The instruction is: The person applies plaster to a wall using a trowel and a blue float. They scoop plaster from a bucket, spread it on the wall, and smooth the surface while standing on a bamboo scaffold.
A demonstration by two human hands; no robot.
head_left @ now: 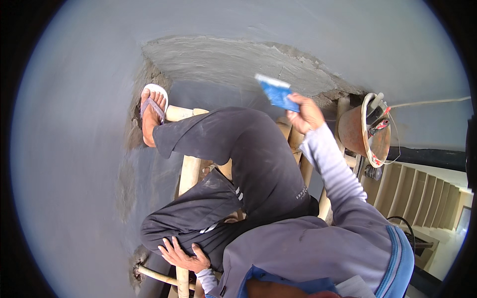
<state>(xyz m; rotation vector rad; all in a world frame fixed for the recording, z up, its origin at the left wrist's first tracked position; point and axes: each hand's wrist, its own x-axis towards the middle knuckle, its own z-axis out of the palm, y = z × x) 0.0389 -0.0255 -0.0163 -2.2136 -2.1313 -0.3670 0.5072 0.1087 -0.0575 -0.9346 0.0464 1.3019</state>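
My right hand (307, 115) is raised towards the wall and grips a blue putty scraper (278, 94). Pale filler shows along the scraper's far edge, which is slightly blurred. Beyond it is a rough, lighter grey plaster patch (213, 60) with ragged edges; I cannot tell whether the blade touches it. My left hand (184, 257) lies with its fingers spread on the dark trousers (186, 211) over my bent left knee, holding nothing.
A dirty bucket (354, 130) with tools, one red-handled (380, 126), hangs or stands at the right. Bamboo poles (189, 175) form the scaffold under me. My foot in a flip-flop (158, 92) braces at the wall's broken corner. A staircase (417, 191) lies below right.
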